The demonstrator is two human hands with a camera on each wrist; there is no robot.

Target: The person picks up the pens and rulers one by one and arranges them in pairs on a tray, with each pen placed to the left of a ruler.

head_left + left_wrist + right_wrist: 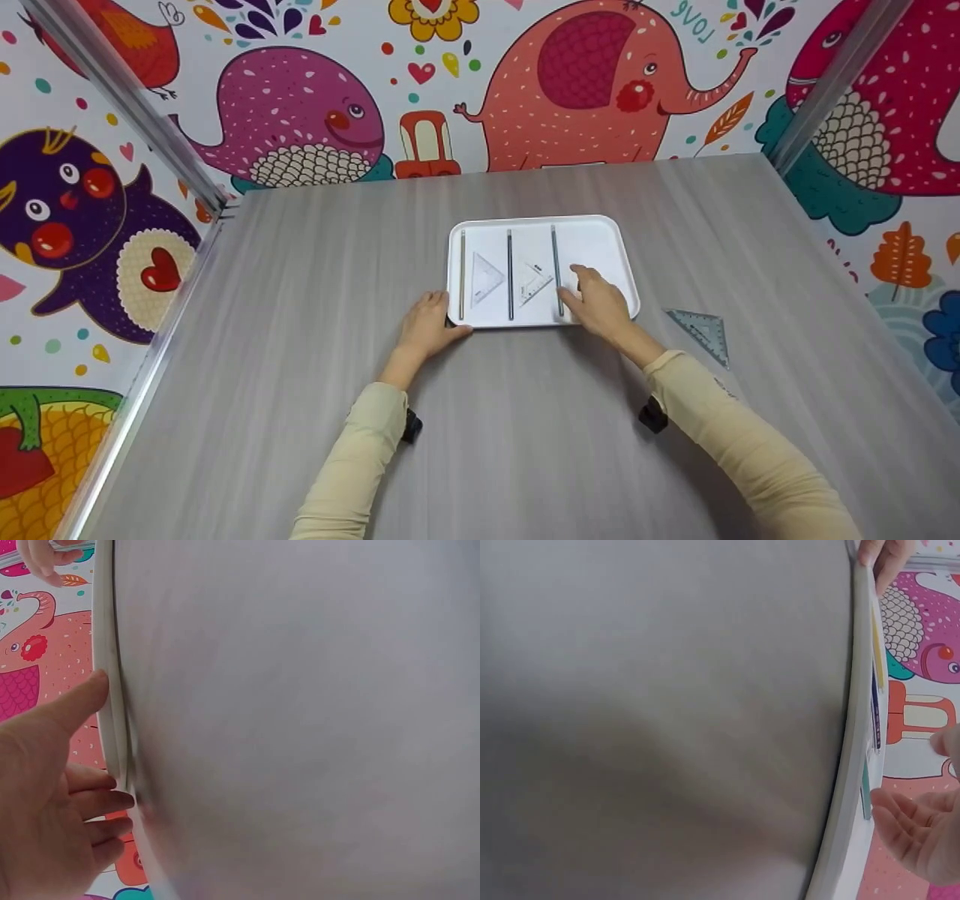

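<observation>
A white tray (622, 281) lies on the table. In it, from left to right, are a yellowish pencil (462, 274), a clear set square (487, 279), a dark blue pencil (510, 274), a second clear set square (535, 285) and a green pencil (556, 262). My left hand (427, 328) touches the tray's near left corner, thumb against the front rim and fingers at the left side. Over the tray's right part is my right hand (598, 301), its thumb close to the green pencil's near end and nothing visible in its fingers. A bluish clear set square (703, 334) lies right of the tray.
The grey wood-grain table (337, 262) reaches back to a wall (465, 67) printed with cartoon animals. Metal posts (135, 105) stand at the table's left and right corners. Small black devices (653, 415) sit under both wrists.
</observation>
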